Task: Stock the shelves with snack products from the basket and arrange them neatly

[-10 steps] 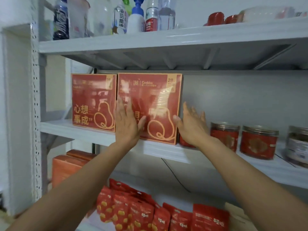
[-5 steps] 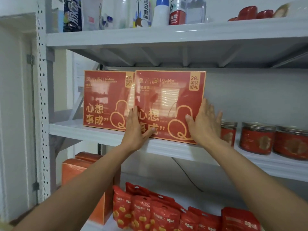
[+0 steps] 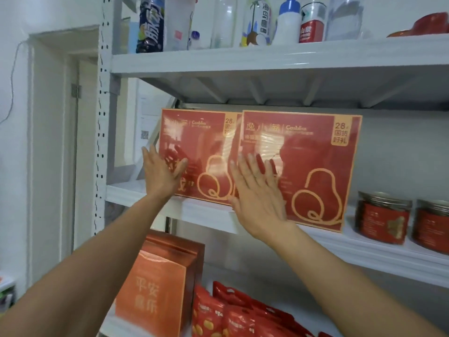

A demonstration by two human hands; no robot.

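Observation:
Two flat red gift boxes with gold lettering stand upright side by side on the middle shelf [image 3: 206, 215]. My left hand [image 3: 161, 172] lies flat with straight fingers against the left edge and front of the left red box [image 3: 206, 142]. The right red box [image 3: 315, 161] overlaps the left one slightly. My right hand [image 3: 257, 190] presses its open palm on that box's lower left front. No basket is in view.
Red-labelled clear jars [image 3: 382, 216] stand right of the boxes on the same shelf. Bottles [image 3: 150, 23] line the top shelf. Below, an orange box [image 3: 158, 288] stands beside several red snack bags [image 3: 233, 314]. A white perforated upright [image 3: 103, 117] bounds the left side.
Both hands shifted left: the left from the right box's front to the left box's outer edge, the right from the right box's right edge to its lower left front. The view moved closer.

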